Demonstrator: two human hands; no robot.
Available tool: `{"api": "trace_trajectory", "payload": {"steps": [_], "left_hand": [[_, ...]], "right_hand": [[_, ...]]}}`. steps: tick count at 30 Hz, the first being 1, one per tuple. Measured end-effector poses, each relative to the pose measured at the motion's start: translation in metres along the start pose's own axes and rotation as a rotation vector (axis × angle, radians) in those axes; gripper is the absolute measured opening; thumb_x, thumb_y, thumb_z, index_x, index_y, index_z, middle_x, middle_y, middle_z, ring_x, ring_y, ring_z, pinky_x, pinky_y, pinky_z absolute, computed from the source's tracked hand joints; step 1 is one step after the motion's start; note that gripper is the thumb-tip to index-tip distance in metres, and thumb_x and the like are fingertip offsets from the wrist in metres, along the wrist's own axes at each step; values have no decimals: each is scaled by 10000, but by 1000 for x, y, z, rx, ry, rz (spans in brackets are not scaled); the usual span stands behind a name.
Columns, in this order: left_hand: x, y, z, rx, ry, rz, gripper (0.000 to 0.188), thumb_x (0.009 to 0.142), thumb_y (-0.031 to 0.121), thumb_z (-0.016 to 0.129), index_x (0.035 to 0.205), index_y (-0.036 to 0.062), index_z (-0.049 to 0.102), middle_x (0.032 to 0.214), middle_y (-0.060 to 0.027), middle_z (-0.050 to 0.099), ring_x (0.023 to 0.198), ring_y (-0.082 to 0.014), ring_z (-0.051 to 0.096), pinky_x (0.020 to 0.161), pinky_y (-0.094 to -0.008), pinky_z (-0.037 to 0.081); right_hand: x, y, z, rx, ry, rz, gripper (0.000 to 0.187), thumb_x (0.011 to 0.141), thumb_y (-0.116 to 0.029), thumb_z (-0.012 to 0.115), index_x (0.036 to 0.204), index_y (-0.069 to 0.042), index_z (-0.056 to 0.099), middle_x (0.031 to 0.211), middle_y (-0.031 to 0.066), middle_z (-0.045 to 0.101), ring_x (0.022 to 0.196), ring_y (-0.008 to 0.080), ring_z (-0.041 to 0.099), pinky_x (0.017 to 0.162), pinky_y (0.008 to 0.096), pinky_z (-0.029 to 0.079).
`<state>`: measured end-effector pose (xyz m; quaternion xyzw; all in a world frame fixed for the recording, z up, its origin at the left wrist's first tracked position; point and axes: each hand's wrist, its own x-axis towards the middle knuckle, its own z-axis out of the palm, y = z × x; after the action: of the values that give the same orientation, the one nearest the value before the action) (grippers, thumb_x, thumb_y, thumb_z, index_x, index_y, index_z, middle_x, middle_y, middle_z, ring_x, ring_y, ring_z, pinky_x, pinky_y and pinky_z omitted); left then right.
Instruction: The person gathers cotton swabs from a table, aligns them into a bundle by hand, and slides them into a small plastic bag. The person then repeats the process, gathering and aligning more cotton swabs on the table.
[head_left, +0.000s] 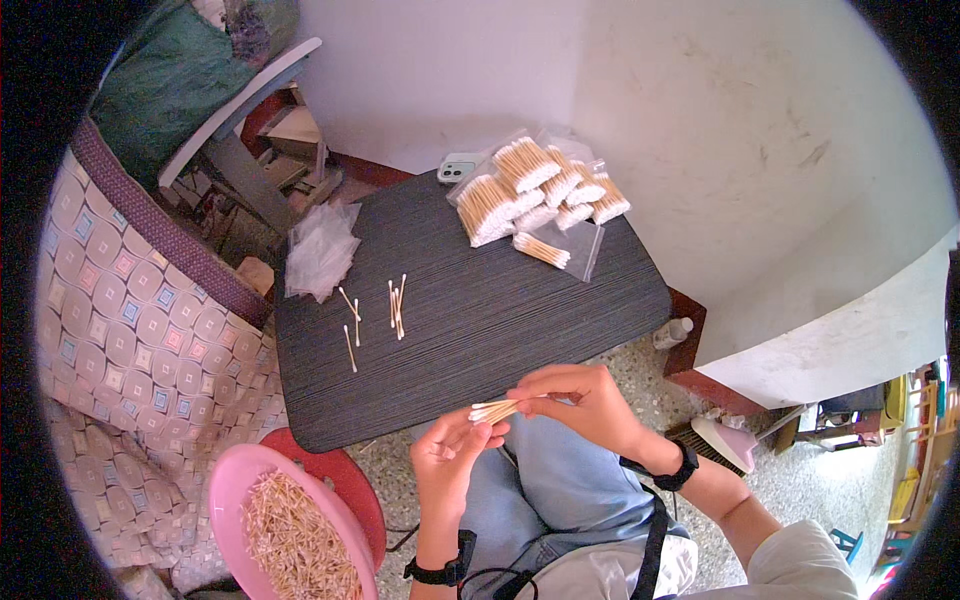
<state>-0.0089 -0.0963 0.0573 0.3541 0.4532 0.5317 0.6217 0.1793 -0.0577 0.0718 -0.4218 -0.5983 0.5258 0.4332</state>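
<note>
Forward of the hands [590,405], the bare middle of the tabletop [500,320] permits passage, obstructed farther ahead by bagged swabs [520,190], ahead-left by loose swabs [402,295], and left by the pink basin [222,500].

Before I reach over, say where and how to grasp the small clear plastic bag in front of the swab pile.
Probably best: pinch the clear plastic bag by its flat right end, coming from the right: its white-tipped swabs bunch at the left.
</note>
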Motion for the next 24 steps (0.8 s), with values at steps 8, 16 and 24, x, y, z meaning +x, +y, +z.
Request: {"api": "trace_trajectory", "payload": {"steps": [8, 16, 24], "left_hand": [[-1, 6, 13, 7, 54, 94, 240, 892, 122, 630, 1063, -41, 591, 971, -178, 667, 819, -243, 673, 707, -323, 562], [16, 0, 17, 755, 59, 385, 226, 952, 193, 528, 916, -2, 635, 737, -133, 647, 577, -225, 596, 533, -315, 449], [23, -7, 24, 884, 153, 527, 224, 945, 165, 525, 809, 12, 614, 628, -165, 548, 519, -281, 557, 482, -360, 393]], "right_hand": [[2, -4, -3, 15, -89, 14, 188, 828, -34, 659, 1011, -8, 690, 937, 93, 680, 782, 125, 633, 666, 249, 516], [3, 4, 8, 44, -158, -13, 169, 873, -23, 598, 1025, 7, 668, 885, 102, 681, 753, 118, 632, 656, 244, 514], [7, 5, 16, 288, -39, 190, 194, 900, -59, 602, 1062, 43, 636, 928, 97, 680, 761, 107, 616, 681, 241, 511]]}}
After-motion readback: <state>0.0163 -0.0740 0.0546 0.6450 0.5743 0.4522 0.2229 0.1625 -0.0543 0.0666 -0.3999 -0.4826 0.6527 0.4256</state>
